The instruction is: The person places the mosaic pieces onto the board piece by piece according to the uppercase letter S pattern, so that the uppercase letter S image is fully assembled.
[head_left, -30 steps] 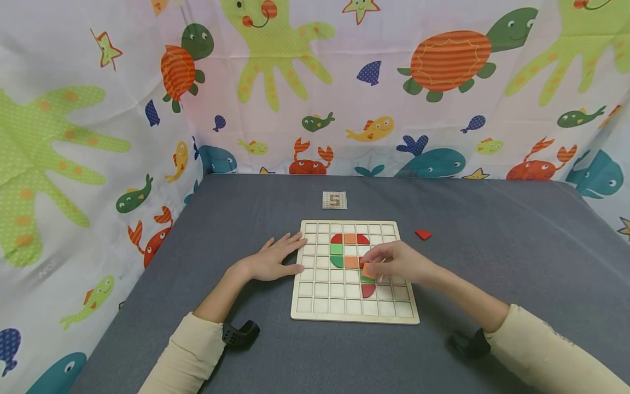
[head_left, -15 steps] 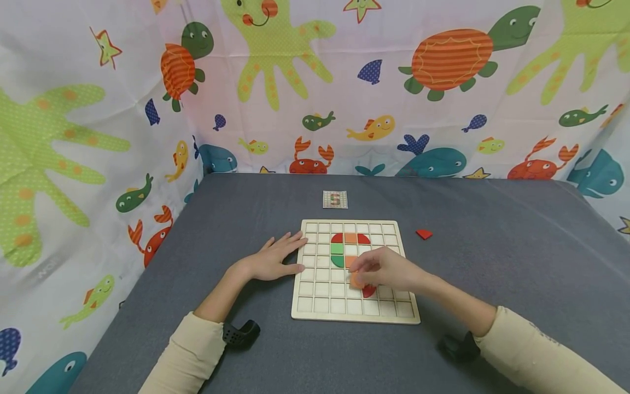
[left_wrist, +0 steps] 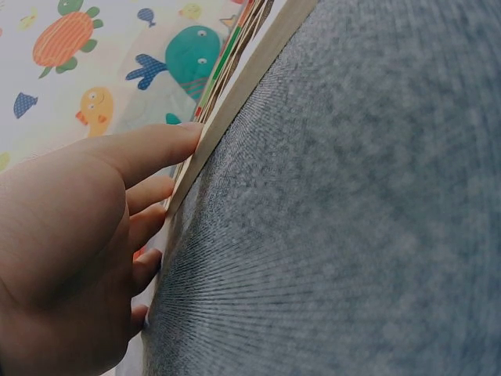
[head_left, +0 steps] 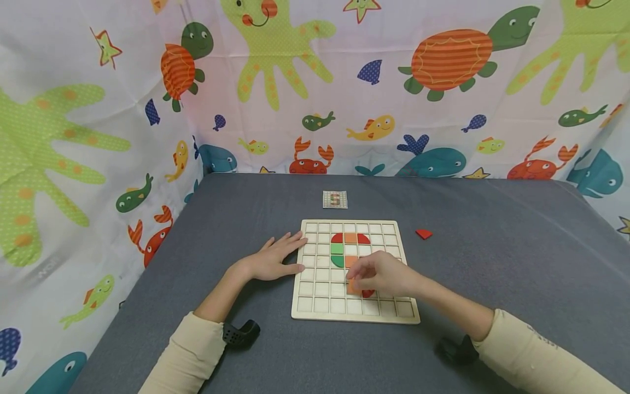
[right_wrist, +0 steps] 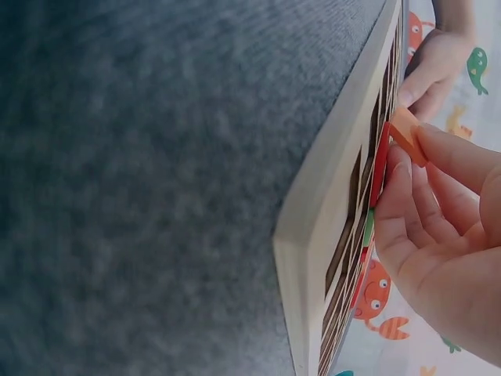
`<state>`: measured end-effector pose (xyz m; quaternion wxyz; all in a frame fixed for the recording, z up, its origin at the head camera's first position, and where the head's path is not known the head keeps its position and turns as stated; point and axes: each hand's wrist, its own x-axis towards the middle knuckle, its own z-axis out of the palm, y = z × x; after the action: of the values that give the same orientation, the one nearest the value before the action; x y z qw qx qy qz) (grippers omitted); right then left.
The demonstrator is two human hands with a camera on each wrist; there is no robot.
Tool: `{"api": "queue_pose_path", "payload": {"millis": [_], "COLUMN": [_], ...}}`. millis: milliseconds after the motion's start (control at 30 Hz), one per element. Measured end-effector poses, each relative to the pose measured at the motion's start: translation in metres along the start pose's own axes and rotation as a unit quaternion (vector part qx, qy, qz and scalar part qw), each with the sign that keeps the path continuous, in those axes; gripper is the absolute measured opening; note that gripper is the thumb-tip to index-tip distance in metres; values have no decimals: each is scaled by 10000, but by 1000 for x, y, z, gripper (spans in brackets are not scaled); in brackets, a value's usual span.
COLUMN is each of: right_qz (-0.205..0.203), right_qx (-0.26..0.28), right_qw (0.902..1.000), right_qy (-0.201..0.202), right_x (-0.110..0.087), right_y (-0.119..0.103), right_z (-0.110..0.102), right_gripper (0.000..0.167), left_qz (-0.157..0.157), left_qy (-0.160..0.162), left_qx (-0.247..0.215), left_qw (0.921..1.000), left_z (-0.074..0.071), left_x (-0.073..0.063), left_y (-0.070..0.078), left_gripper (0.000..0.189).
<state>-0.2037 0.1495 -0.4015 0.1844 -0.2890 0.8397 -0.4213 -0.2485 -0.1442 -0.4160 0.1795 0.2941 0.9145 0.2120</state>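
Note:
A pale wooden grid board (head_left: 320,305) lies on the table, with red, orange and green tiles set in several of its cells. My right hand (head_left: 384,273) pinches an orange square tile (head_left: 353,287) between thumb and fingers, close over a cell left of the lower red quarter-round tile (head_left: 368,294). In the right wrist view the orange tile (right_wrist: 407,136) is tilted at the board's surface. The right hand covers part of the pattern in the head view. My left hand (head_left: 272,259) lies with spread, straight fingers, its fingertips and thumb touching the board's left edge.
A small printed card (head_left: 335,200) showing a grid pattern lies behind the board. One loose red tile (head_left: 424,234) sits on the grey tablecloth (head_left: 492,246) to the right of the board. A curtain (head_left: 315,87) with sea animals hangs behind the table.
My right hand has moved left and a little toward me, carrying the orange tile from over the pattern's right side to left of the lower red tile. The left hand stays put.

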Motion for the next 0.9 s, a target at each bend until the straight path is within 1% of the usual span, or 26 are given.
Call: {"api": "queue_pose_path", "payload": {"millis": [667,900], "right_qz": [-149,-80], "right_qx": [-353,-390], "right_qw": [9992,9990], "right_qy": [141,182], "right_x": [0,-1], "right_y": [-1,-2], "right_z": [4,4], "right_gripper": [11,11], "left_qz": [11,2], "left_qy": [52,57], "left_qx": [-40,-19], "left_qw": [10000,10000], "left_z": [0,2], "left_x": [0,1], "left_y": [0,-1], "left_gripper": [71,71]}}
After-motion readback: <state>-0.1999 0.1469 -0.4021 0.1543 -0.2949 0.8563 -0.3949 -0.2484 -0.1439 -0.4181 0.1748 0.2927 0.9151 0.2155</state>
